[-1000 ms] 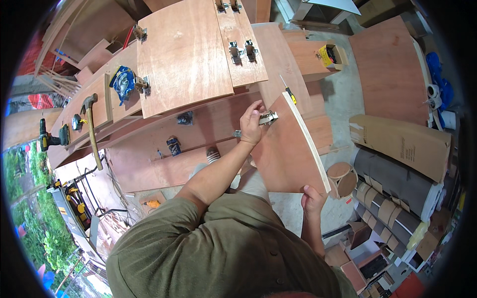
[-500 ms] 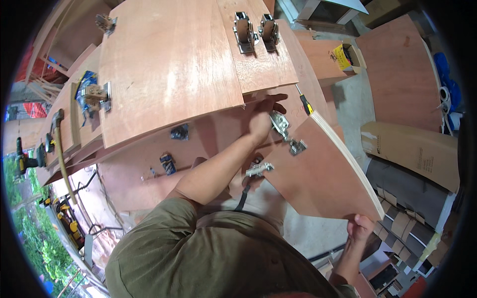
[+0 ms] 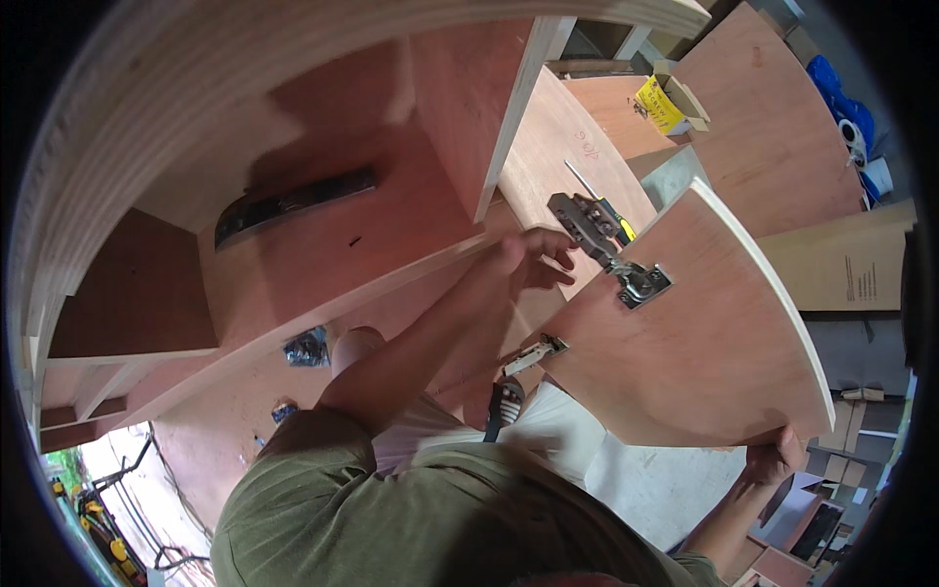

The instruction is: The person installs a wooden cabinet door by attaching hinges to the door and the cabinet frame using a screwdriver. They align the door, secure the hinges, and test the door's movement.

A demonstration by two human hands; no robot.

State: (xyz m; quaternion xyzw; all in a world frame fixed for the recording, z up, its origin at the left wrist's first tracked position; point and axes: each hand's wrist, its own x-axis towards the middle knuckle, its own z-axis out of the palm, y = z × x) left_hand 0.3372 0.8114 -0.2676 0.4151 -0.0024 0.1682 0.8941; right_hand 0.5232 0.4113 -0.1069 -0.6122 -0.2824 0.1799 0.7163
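Note:
A reddish-brown wooden cabinet door (image 3: 704, 362) with a pale edge is held out at my right. My right hand (image 3: 776, 458) grips its lower right corner, the fingers partly hidden by the panel. Two metal hinges are mounted on the door. The upper hinge (image 3: 641, 284) has its arm swung out towards the cabinet, and the lower hinge (image 3: 538, 354) lies along the door's left edge. Beside the upper hinge's arm, my left hand (image 3: 540, 259) has its fingers apart and holds nothing visible. The open wooden cabinet (image 3: 460, 127) stands in front of me.
A dark curved strip (image 3: 293, 207) lies inside the cabinet. Behind the hinge, a screwdriver (image 3: 618, 221) rests on a wooden panel (image 3: 548, 127). Farther back stands a yellow box (image 3: 660, 108). A dark plastic packet (image 3: 307, 347) lies on the board below, and cardboard (image 3: 841, 259) stands at right.
My view has dipped, so the cabinet's inside shows instead of its top. The door and my right hand appear higher and closer. My left hand has come away from the top board's edge.

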